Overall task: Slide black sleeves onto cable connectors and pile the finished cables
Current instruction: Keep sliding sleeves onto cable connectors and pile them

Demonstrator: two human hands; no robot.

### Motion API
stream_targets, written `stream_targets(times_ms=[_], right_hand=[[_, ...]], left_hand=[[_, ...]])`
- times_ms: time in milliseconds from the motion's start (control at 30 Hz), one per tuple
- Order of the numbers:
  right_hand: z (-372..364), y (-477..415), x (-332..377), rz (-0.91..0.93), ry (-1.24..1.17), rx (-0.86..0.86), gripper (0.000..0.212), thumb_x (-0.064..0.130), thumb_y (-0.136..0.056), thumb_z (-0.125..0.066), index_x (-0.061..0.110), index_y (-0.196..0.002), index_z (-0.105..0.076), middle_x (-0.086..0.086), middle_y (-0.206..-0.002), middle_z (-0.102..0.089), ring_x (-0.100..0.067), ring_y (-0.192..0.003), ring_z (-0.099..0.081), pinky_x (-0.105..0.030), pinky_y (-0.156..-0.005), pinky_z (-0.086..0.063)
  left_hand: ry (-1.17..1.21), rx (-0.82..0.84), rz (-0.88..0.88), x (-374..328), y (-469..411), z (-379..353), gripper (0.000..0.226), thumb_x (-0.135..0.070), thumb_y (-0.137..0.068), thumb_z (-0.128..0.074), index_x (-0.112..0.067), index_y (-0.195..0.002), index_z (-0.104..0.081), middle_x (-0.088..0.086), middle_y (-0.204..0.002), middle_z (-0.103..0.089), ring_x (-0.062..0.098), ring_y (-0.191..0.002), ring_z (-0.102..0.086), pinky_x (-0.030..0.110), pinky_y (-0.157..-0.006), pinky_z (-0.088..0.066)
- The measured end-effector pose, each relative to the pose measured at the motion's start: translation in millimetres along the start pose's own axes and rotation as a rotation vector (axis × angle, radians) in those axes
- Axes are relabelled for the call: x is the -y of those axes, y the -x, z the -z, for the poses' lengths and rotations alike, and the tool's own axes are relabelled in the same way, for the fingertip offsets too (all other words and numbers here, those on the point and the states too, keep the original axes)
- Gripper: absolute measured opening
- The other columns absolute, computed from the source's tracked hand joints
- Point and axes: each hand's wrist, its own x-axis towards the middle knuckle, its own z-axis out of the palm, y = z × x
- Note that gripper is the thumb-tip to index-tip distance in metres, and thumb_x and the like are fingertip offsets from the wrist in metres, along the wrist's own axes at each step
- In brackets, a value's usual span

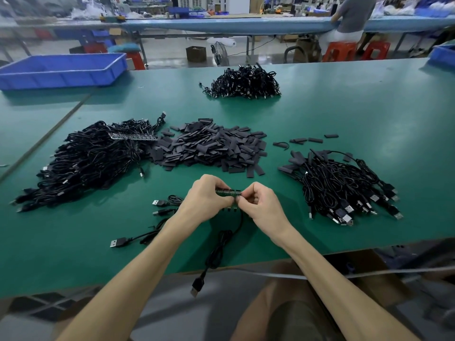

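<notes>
Above the near part of the green-matted work table, a narrow green connector strip is pinched at either end by the left hand and right hand, held close together; its thin black USB cable is draped over the table edge (plug dangling); the heap of flat black sleeves is seen just beyond.

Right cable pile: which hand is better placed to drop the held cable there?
The right hand, probably: both hold the cable, but that pile lies on its side; the left hand would cross over.
</notes>
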Motion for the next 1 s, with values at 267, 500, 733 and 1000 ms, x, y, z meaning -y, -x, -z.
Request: stream_targets(times_ms=[267, 500, 733, 1000], right_hand=[[1.5, 0.6, -0.3, 0.005, -0.003, 0.005, 0.016, 0.017, -0.094, -0.072, 0.017, -0.082, -0.061, 0.003, -0.073, -0.065, -0.012, -0.066, -0.056, -0.048, -0.070, -0.054], [1.4, 0.9, 0.5, 0.010, 0.004, 0.003, 0.015, 0.018, -0.095, -0.072, 0.017, -0.084, -0.061, 0.004, -0.072, -0.064, -0.011, -0.065, -0.056, -0.047, -0.070, -0.054], [1.4, 1.3, -0.8, 0.020, 0.009, 0.001, 0.016, 0.017, -0.095, -0.072, 0.018, -0.083, -0.060, 0.007, -0.072, -0.062, -0.006, -0.063, -0.052, -0.034, -0.065, -0.047], [-0.9, 5.4, 4.0, 0.035, 0.056, -0.026, 0.016, 0.016, -0.092, -0.072, 0.016, -0.081, -0.061, 0.006, -0.072, -0.063, 0.000, -0.061, -0.051, -0.022, -0.062, -0.044]], left_hand=[[-0.029, -0.042, 0.016, -0.5, 3.0, -3.5, 0.023, -0.029, -0.085, -0.078, -0.018, -0.105, -0.072, 0.000, -0.088, -0.070, 0.017, -0.075, -0.066, 0.028, -0.062, -0.047], [-0.065, -0.071, 0.018, -4.1, 6.1, -3.6, 0.022, -0.031, -0.085, -0.078, -0.021, -0.104, -0.072, -0.003, -0.089, -0.070, 0.017, -0.079, -0.068, 0.032, -0.070, -0.054], [-0.069, -0.090, 0.045, -6.4, 8.8, -6.6, 0.024, -0.034, -0.084, -0.078, -0.021, -0.104, -0.071, -0.001, -0.095, -0.070, 0.022, -0.087, -0.067, 0.034, -0.075, -0.054], [-0.104, -0.158, 0.063, -10.6, 11.3, -12.5, 0.005, -0.023, -0.087, -0.068, -0.020, -0.090, -0.066, -0.002, -0.088, -0.069, 0.025, -0.083, -0.067, 0.036, -0.076, -0.055]])
